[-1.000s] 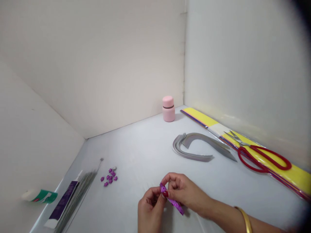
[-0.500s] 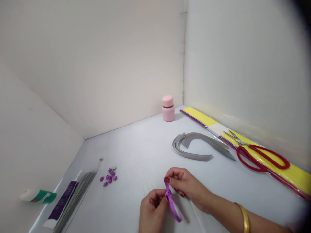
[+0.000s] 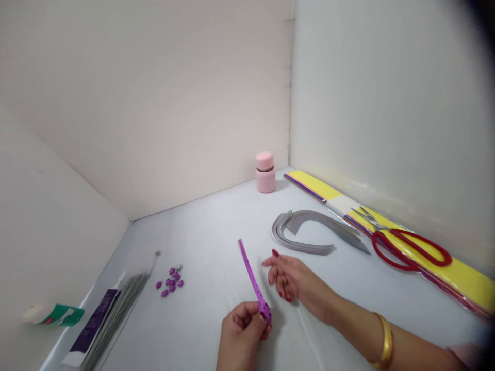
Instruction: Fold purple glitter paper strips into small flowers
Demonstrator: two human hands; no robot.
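White board walls (image 3: pixel 154 93) are enclosing a pale covered tabletop (image 3: pixel 209 221); the person's left hand (image 3: pixel 242 335) is grasping the lower end of a speckled purple paper strip (image 3: pixel 250 270), with the thumb and fingertips clenched on it, and the strip is rising from those fingers, tilting toward the far wall; its end is looking thicker inside the pinch, though whether it is rolled is too small to tell. The right hand (image 3: pixel 290 278) is holding nothing, its fingers released and spread just beside the strip, not touching it; a gold bangle (image 3: pixel 385 342) is circling that forearm. Beyond the right fingers, curved grey paper strips (image 3: pixel 305 232) are lying loose, and red-handled scissors (image 3: pixel 402 251) are resting on a yellow packet (image 3: pixel 460 275); a pink lidded jar (image 3: pixel 265 172) is standing farther out. Left of the left fingers, small purple paper flowers (image 3: pixel 170 281) are clustering near a purple-labelled tube (image 3: pixel 93 327) and a green-labelled bottle (image 3: pixel 58 314); a firm pinch close to the strip's end is likely working best, keeping the paper from creasing or slipping.
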